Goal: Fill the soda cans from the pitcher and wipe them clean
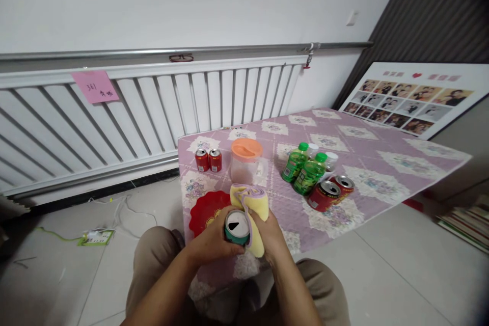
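A green drink can [237,228] with an opened top is upright in my left hand [210,238], whose fingers wrap round its side. My right hand [273,234] grips a folded yellow cloth [256,209] with purple edging and presses it against the can's right side. Under and behind my left hand lies a red scalloped plate [204,209] with a gold pattern, partly hidden. Just beyond the cloth stands a clear plastic pitcher [241,172] with an orange lid [246,148].
Two small red cans [208,160] stand at the table's back left. On the right are green-capped bottles [305,170], white-capped bottles behind them, and two larger red cans [324,195]. A patterned purple tablecloth [290,214] covers the table. Behind it is a white radiator [171,107]; a power strip [97,237] lies on the floor.
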{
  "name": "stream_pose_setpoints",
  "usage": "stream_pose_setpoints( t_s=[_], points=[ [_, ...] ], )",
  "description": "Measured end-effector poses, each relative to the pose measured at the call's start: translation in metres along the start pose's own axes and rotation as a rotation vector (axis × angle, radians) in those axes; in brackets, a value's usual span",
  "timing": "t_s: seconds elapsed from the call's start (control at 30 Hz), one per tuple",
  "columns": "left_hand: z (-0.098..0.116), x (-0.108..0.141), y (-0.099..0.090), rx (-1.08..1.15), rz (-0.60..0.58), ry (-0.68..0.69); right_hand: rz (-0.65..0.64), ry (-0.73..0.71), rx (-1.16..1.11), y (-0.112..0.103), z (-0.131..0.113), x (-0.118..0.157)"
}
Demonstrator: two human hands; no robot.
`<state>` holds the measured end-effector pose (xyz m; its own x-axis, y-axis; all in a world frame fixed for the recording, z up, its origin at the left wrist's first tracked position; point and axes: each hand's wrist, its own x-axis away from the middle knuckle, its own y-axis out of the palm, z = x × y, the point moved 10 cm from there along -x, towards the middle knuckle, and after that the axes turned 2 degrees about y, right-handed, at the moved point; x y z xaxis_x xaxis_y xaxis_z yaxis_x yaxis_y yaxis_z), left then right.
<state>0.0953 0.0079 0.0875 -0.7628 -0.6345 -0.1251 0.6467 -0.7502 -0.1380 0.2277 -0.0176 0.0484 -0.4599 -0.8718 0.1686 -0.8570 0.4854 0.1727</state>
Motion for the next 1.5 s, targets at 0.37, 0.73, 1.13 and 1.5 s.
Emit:
stream_pose_setpoints(
  t_s=[0.37,0.73,1.13,1.5],
  points=[
    [-0.016,0.007,-0.037,0.119,0.256,-0.058,0.382,-0.076,0.812,-0.091,-0.024,-0.019],
    [-0.033,0.007,-0.059,0.101,0.397,-0.049,0.073,-0.147,1.448,-0.036,0.044,-0.001],
    [-0.031,-0.003,-0.028,0.077,0.366,-0.039,-0.058,-0.264,0.957,-0.036,0.023,0.014],
    [-0.025,-0.014,0.023,0.02,0.292,-0.004,-0.101,-0.317,0.454,-0.02,-0.01,0.048]
  ],
)
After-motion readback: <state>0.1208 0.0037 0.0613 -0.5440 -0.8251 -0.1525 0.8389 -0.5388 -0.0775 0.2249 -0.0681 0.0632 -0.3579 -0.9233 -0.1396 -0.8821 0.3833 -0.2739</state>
